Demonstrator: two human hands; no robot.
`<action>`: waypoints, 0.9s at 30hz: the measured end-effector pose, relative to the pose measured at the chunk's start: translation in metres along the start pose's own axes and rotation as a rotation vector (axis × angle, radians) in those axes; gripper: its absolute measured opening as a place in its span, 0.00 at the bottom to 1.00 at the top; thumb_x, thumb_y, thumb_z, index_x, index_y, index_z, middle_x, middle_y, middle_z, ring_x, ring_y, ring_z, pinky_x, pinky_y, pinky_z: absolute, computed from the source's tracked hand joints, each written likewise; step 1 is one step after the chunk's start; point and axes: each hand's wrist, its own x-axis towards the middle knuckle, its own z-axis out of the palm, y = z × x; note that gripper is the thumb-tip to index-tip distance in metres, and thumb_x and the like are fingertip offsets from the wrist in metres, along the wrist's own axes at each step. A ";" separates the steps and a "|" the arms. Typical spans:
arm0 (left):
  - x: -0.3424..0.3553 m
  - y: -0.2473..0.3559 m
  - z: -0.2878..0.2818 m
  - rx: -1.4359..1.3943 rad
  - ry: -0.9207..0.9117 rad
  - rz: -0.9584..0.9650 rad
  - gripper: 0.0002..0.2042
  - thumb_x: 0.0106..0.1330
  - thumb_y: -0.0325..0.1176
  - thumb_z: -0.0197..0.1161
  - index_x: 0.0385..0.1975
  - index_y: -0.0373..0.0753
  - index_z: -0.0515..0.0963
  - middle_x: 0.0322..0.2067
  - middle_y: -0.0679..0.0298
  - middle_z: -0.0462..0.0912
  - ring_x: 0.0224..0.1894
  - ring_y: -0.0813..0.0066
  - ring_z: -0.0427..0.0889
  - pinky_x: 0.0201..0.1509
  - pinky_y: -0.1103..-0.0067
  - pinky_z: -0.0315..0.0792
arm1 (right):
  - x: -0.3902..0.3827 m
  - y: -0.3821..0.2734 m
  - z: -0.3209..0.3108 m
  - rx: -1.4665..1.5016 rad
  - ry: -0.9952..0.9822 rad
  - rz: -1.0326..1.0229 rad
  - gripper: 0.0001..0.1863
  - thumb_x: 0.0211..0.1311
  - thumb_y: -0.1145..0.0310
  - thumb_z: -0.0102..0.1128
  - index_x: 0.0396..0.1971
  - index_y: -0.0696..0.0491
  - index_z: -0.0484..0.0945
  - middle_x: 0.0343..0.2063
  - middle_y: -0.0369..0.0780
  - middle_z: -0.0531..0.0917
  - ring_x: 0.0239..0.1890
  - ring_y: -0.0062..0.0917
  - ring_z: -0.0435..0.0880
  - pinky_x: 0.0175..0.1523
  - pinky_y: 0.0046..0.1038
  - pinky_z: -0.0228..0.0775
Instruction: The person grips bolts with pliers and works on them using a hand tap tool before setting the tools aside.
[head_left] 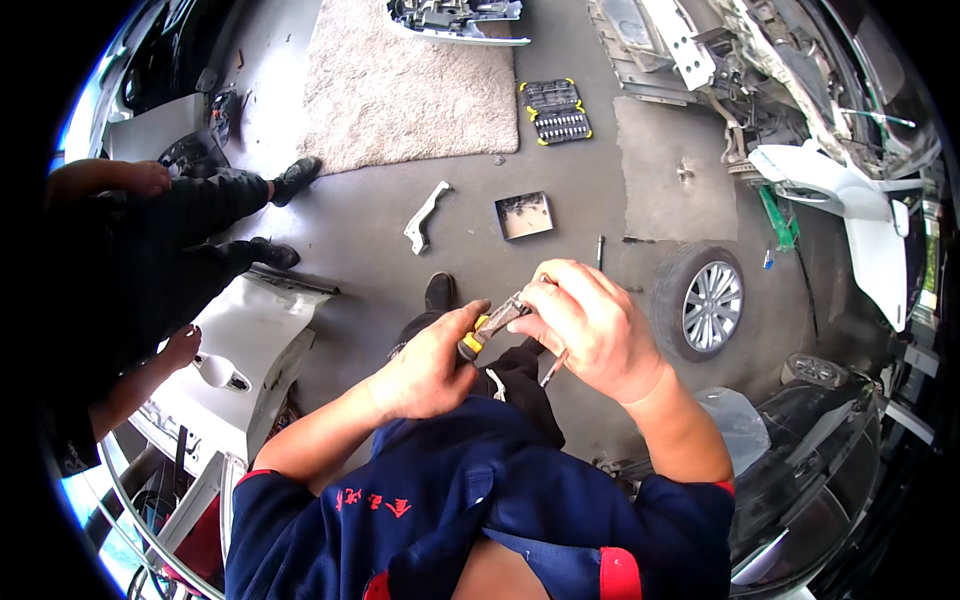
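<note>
In front of my body, my left hand [432, 368] is closed around pliers [494, 324] with yellow-and-black handles and a worn grey metal head. The head points up and to the right, toward my right hand [598, 335]. My right fingers are bent and pinched together at the tip of the pliers. Whatever small piece lies between them there is mostly hidden. A thin rod-like piece [553, 368] sticks out below my right hand, slanting downward. Its kind cannot be made out.
On the floor lie an open box [524, 216] of small dark parts, a pale bracket [428, 217], a socket set [556, 111] and a wheel [698, 303]. Another person [150, 290] stands at the left by a white car panel [250, 345]. Stripped car parts [740, 70] fill the right.
</note>
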 end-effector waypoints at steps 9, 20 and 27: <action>-0.013 0.056 0.075 -0.046 -0.084 0.000 0.32 0.60 0.23 0.60 0.68 0.26 0.66 0.57 0.37 0.79 0.62 0.42 0.80 0.68 0.62 0.73 | -0.078 -0.011 -0.066 -0.025 0.025 -0.051 0.16 0.57 0.63 0.77 0.39 0.54 0.80 0.40 0.42 0.80 0.38 0.38 0.85 0.45 0.38 0.80; -0.026 0.121 0.128 -0.138 -0.279 0.134 0.27 0.61 0.22 0.57 0.64 0.29 0.70 0.48 0.46 0.84 0.54 0.57 0.84 0.61 0.67 0.75 | -0.161 -0.031 -0.126 0.046 0.154 -0.181 0.18 0.58 0.62 0.78 0.39 0.56 0.80 0.40 0.44 0.81 0.40 0.41 0.86 0.46 0.38 0.80; -0.029 0.143 0.131 -0.138 -0.240 0.198 0.21 0.60 0.22 0.57 0.56 0.31 0.74 0.47 0.50 0.85 0.54 0.58 0.84 0.63 0.66 0.75 | -0.177 -0.045 -0.135 0.162 0.240 -0.137 0.17 0.55 0.74 0.78 0.43 0.59 0.82 0.43 0.46 0.83 0.42 0.42 0.87 0.47 0.37 0.82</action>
